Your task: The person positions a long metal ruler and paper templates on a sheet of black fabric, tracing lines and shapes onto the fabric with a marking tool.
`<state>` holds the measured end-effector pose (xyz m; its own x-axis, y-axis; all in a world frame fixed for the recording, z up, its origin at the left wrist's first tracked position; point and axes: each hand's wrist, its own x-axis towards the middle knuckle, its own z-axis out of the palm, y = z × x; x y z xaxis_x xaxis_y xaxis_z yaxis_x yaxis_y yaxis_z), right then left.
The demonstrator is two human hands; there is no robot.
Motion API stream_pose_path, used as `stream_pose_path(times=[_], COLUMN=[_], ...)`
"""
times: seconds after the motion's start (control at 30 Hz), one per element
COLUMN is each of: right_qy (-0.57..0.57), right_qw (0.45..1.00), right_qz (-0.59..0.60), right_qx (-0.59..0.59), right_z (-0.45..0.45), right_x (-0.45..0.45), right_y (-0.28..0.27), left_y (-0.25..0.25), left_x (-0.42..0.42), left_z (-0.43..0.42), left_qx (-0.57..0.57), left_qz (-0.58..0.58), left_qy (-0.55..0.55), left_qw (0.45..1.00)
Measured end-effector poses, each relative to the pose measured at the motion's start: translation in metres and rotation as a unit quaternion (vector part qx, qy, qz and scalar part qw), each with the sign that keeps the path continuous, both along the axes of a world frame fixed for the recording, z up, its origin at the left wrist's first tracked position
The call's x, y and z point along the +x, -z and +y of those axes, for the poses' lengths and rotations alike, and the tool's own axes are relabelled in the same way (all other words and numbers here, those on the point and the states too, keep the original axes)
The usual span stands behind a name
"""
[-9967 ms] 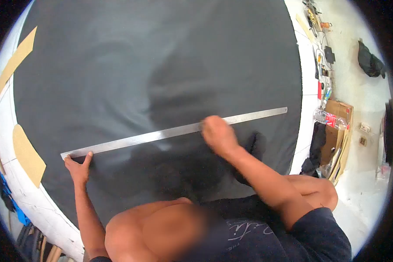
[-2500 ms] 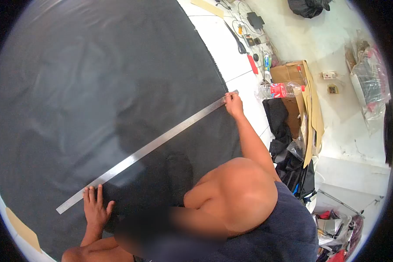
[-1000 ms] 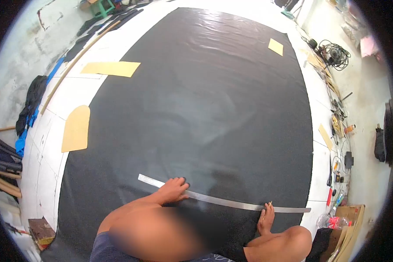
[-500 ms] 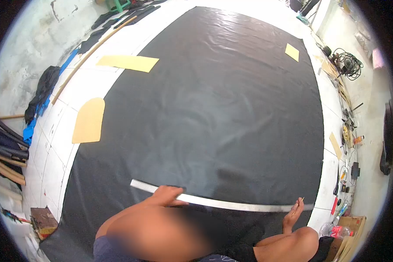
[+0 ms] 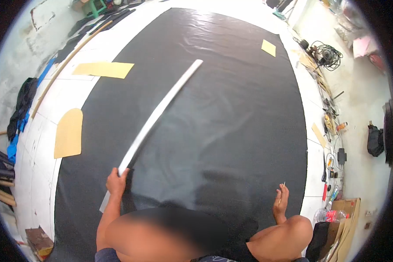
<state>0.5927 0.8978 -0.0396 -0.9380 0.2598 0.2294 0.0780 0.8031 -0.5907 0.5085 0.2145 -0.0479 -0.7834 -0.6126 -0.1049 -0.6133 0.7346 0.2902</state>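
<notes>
A long silvery straightedge (image 5: 161, 107) slants across a large sheet of shiny black material (image 5: 231, 131) on the floor. My left hand (image 5: 116, 182) is closed around it close to its lower end, and a short piece sticks out below my grip. Whether its far end touches the sheet I cannot tell. On the right, my right hand (image 5: 281, 201) is raised by my knee. A thin, pale stick-like thing (image 5: 284, 183) pokes out between its fingers, too small to identify.
A rounded tan pattern piece (image 5: 69, 133) and a long yellow one (image 5: 104, 70) overlap the sheet's left edge. A small yellow piece (image 5: 269, 48) lies at the far right. Beyond the right edge are a bottle (image 5: 329, 215), cardboard (image 5: 348, 229) and coiled cable (image 5: 327, 56). A wooden pole (image 5: 70, 67) lies left.
My left hand has swung the straightedge from lying crosswise before me to slanting away on the left. My right hand no longer rests at its end. The view has shifted slightly.
</notes>
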Motion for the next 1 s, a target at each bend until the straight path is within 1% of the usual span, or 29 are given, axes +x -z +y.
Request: stream_pose_path(times=[0.07,0.13,0.17,0.2,0.27,0.37,0.4,0.47,0.5,0.53,0.6,0.67,0.7,0.73,0.8,0.87,0.93,0.97,1.0], right_qy=[0.007,0.004,0.0,0.005,-0.007,-0.004,0.017,-0.001,0.0,-0.006,-0.034,-0.066,-0.074,-0.08,-0.172,-0.198,-0.236,-0.238,-0.244], right_qw=[0.998,0.998,0.997,0.997,0.996,0.995,0.994,0.993,0.993,0.992,0.989,0.983,0.975,0.967,0.956,0.947,0.91,0.919,0.925], right_qz=[-0.057,-0.069,-0.08,-0.08,-0.063,-0.081,-0.085,-0.107,-0.112,-0.122,-0.142,-0.166,-0.202,-0.233,-0.209,-0.212,-0.197,-0.14,-0.079], right_qx=[0.0,0.004,0.01,0.014,0.058,0.057,0.064,0.042,0.041,0.039,0.03,0.04,0.048,0.059,0.112,0.139,0.279,0.281,0.282], right_z=[-0.007,-0.006,-0.004,-0.005,-0.007,-0.024,-0.025,-0.023,-0.022,-0.023,-0.022,-0.007,-0.014,-0.022,-0.031,-0.037,-0.062,-0.079,-0.096], right_x=[0.0,0.005,0.004,0.002,0.01,0.013,0.014,0.012,0.01,0.008,-0.004,-0.025,-0.044,-0.075,-0.136,-0.197,-0.257,-0.279,-0.3], right_y=[-0.005,-0.001,0.001,0.002,0.009,0.001,0.0,0.001,-0.002,-0.005,-0.006,-0.003,-0.017,-0.043,-0.076,-0.102,-0.151,-0.17,-0.186], left_y=[0.01,0.021,0.027,0.029,0.034,0.047,0.051,0.055,0.045,0.05,0.069,0.064,0.066,0.066,0.05,0.062,0.08,0.076,0.075], left_x=[-0.006,-0.009,-0.009,-0.01,-0.012,-0.016,-0.019,-0.022,-0.026,-0.03,-0.029,-0.031,-0.032,-0.035,-0.043,-0.048,-0.053,-0.056,-0.059], left_z=[-0.015,-0.023,-0.025,-0.026,-0.027,-0.039,-0.04,-0.042,-0.035,-0.037,-0.048,-0.05,-0.048,-0.044,-0.036,-0.044,-0.054,-0.053,-0.05], left_qx=[0.003,-0.012,-0.033,-0.028,-0.027,-0.034,-0.036,-0.009,0.006,0.002,-0.055,-0.104,-0.122,-0.138,-0.151,-0.13,-0.167,-0.137,-0.132], left_qz=[0.005,0.024,0.048,0.048,0.004,0.018,0.032,0.046,0.044,0.038,0.112,0.081,0.099,0.122,0.059,0.06,0.145,0.12,0.118], left_qy=[-0.007,-0.037,-0.034,-0.03,-0.055,-0.046,-0.045,-0.038,-0.048,-0.05,-0.008,0.004,-0.008,-0.016,0.003,0.006,-0.041,-0.06,-0.067], left_qw=[1.0,0.999,0.998,0.998,0.998,0.998,0.998,0.998,0.998,0.998,0.992,0.991,0.988,0.983,0.987,0.99,0.974,0.981,0.982])
